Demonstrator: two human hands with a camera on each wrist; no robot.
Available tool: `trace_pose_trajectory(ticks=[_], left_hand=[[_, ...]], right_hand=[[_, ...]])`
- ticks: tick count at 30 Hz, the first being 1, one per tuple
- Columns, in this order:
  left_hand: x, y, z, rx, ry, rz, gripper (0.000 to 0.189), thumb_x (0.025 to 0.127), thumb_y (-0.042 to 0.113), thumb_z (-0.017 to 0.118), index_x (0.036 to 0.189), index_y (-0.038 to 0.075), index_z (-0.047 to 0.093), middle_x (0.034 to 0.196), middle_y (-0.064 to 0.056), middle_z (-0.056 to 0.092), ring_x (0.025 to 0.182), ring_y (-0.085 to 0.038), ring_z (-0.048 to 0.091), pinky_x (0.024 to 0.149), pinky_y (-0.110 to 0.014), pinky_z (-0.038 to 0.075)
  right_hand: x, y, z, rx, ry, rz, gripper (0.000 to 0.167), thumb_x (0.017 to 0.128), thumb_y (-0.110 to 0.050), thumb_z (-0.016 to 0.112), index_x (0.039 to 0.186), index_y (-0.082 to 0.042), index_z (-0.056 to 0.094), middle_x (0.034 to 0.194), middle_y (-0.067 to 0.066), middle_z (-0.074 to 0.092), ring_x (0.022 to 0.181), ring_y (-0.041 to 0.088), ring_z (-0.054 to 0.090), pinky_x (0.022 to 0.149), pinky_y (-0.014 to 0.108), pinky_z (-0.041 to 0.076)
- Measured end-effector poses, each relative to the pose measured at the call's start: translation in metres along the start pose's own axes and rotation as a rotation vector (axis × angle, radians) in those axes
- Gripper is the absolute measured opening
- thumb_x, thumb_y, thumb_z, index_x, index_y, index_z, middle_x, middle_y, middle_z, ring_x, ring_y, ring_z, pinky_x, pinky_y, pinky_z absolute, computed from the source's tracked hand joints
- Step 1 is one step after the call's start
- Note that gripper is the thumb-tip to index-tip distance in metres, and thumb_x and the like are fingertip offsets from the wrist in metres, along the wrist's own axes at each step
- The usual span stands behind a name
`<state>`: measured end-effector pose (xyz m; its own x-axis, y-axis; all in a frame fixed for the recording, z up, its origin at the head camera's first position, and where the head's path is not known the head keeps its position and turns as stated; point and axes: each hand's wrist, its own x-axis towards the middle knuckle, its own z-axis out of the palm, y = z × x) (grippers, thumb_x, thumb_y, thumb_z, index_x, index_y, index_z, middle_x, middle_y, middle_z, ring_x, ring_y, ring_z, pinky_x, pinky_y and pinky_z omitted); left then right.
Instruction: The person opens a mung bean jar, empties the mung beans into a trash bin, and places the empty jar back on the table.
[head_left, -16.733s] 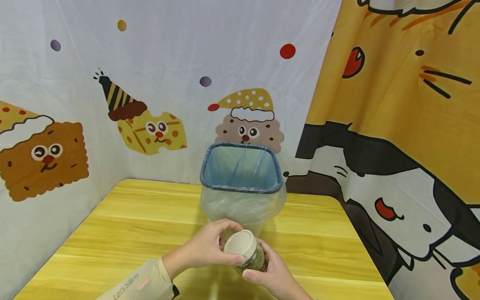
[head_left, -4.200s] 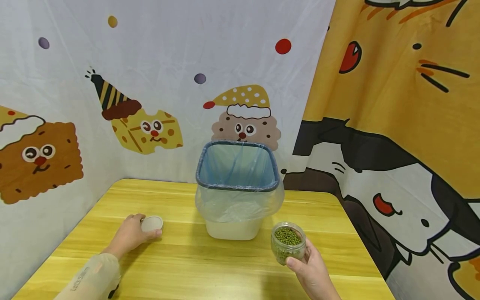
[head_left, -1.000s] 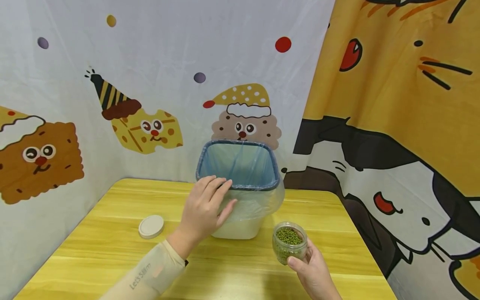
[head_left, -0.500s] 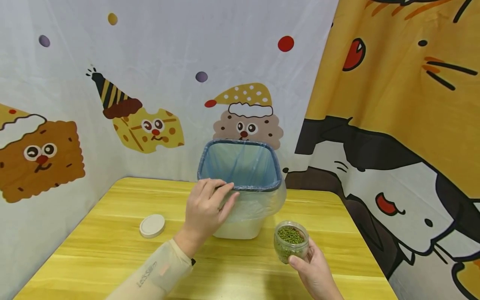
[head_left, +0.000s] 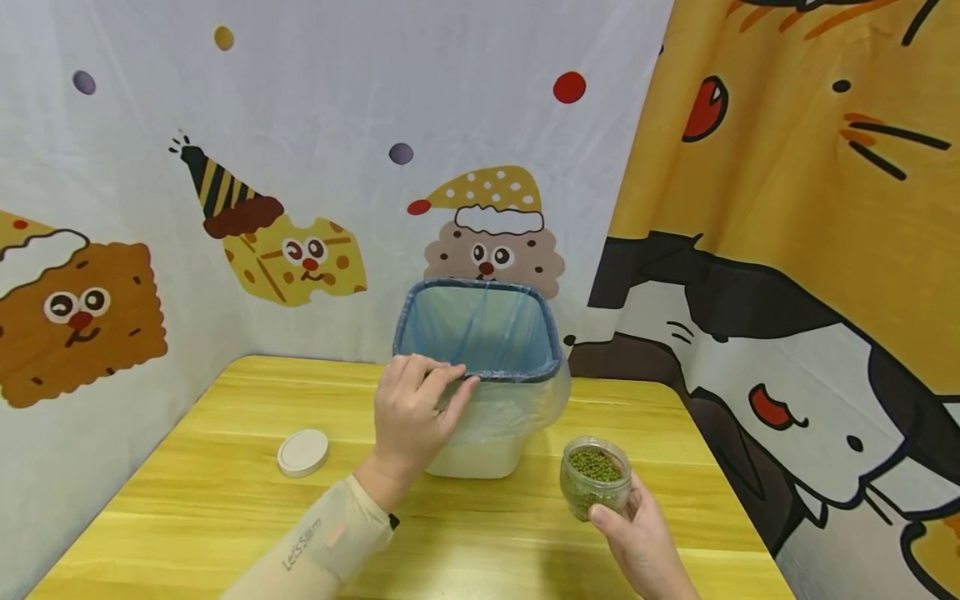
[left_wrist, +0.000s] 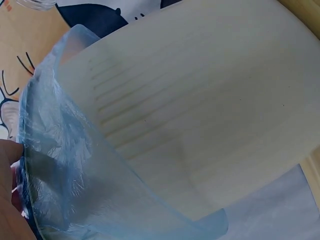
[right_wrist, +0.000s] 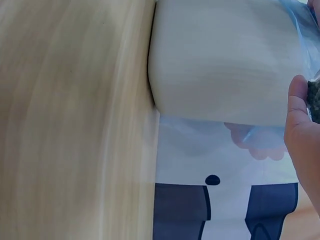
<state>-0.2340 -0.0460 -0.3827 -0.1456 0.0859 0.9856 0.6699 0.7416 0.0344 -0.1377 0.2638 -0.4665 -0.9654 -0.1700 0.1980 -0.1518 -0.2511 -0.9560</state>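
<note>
A white trash bin point(head_left: 476, 460) with a dark blue rim stands mid-table, lined by a thin bluish plastic bag point(head_left: 517, 408) folded over its edge. My left hand point(head_left: 412, 408) grips the bin's rim at the front left corner; in the left wrist view its thumb and fingers point(left_wrist: 10, 210) sit either side of the bag-covered edge. To the right of the bin, my right hand point(head_left: 645, 533) holds a lidless clear glass jar point(head_left: 596, 492) of small green mung beans, tipped slightly. The jar's round white lid point(head_left: 303, 453) lies on the table at the left.
The yellow wood-grain table point(head_left: 225, 533) carries all of this. Behind it hangs a white cloth point(head_left: 315, 83) with cartoon prints, and at the right a patterned yellow curtain point(head_left: 750, 200) comes close to the table's edge.
Long before, both hands were at the lidded jar; then the left hand set the lid down at the left and moved to the bin's rim. Just now the jar has shifted slightly right.
</note>
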Motion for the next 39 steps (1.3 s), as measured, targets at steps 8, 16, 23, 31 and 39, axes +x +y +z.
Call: trace_pose_trajectory(ticks=[8,16,23,31,39], left_hand=[[-0.001,0.001,-0.002,0.014,-0.029,-0.025,0.019,0.090,0.028,0.086,0.096,0.010,0.081,0.088,-0.006,0.065,0.078,-0.026,0.057,0.069,-0.039,0.046],[-0.001,0.001,-0.001,0.005,-0.003,-0.039,0.019,0.092,0.029,0.084,0.095,0.010,0.081,0.086,-0.007,0.064,0.077,-0.026,0.056,0.068,-0.038,0.045],[-0.001,0.004,-0.001,0.008,-0.023,-0.056,0.018,0.089,0.026,0.087,0.096,0.011,0.081,0.087,-0.005,0.065,0.078,-0.025,0.058,0.070,-0.039,0.047],[-0.001,0.004,-0.003,0.009,-0.020,-0.058,0.017,0.087,0.023,0.088,0.097,0.011,0.082,0.089,-0.006,0.067,0.079,-0.025,0.059,0.070,-0.039,0.048],[-0.002,0.003,-0.003,0.016,-0.021,-0.037,0.016,0.088,0.023,0.087,0.097,0.010,0.082,0.089,-0.007,0.068,0.080,-0.026,0.060,0.072,-0.040,0.050]], right_hand=[[0.003,-0.015,-0.003,-0.018,0.019,-0.018,0.051,0.104,-0.001,0.060,0.151,-0.016,0.047,0.142,-0.006,0.065,0.130,0.008,0.064,0.106,0.024,0.056],[0.015,-0.040,-0.010,-0.084,0.049,-0.081,0.053,0.101,0.005,0.061,0.149,-0.015,0.050,0.137,-0.007,0.067,0.127,0.007,0.065,0.103,0.023,0.057],[0.029,-0.061,-0.014,-0.135,0.057,-0.123,0.060,0.100,0.011,0.060,0.154,-0.010,0.043,0.140,-0.004,0.064,0.126,0.007,0.065,0.101,0.023,0.058],[0.039,-0.076,-0.014,-0.233,0.089,-0.113,0.064,0.099,0.011,0.062,0.156,-0.010,0.042,0.141,-0.005,0.062,0.125,0.005,0.066,0.098,0.021,0.059],[0.047,-0.092,-0.013,-0.280,0.102,-0.106,0.063,0.101,0.007,0.064,0.156,-0.010,0.039,0.141,-0.004,0.059,0.126,0.003,0.066,0.099,0.017,0.057]])
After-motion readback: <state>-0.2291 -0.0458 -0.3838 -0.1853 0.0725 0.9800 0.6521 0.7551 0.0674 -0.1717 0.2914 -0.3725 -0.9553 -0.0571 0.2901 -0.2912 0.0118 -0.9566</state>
